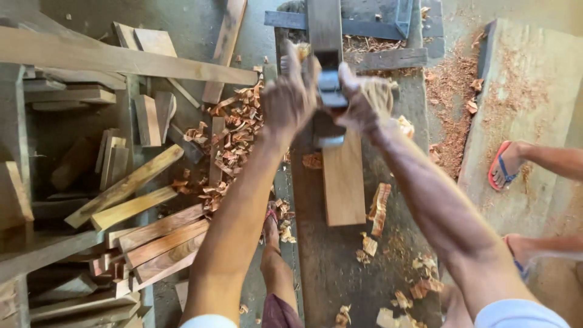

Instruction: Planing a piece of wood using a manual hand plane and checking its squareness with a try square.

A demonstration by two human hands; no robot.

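Plane point(328, 91) — your left hand point(290, 97) and right hand point(364, 104) clench it on the board point(343, 182); shavings point(231, 140) piled, far end unplaned.

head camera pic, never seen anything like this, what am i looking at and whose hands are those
This is one picture from a camera worn on a person's head, looking straight down, so the two bare arms coming up from the bottom edge are that person's own. The left hand and right hand each have a grip on a hand plane, a woodworking tool, which sits on a wooden board. The board lies along a dark workbench scattered with curled wood shavings. On the left is a pile of cut wooden planks with more shavings on the floor. At the right edge you see a foot in a red sandal; that belongs to another person standing nearby.
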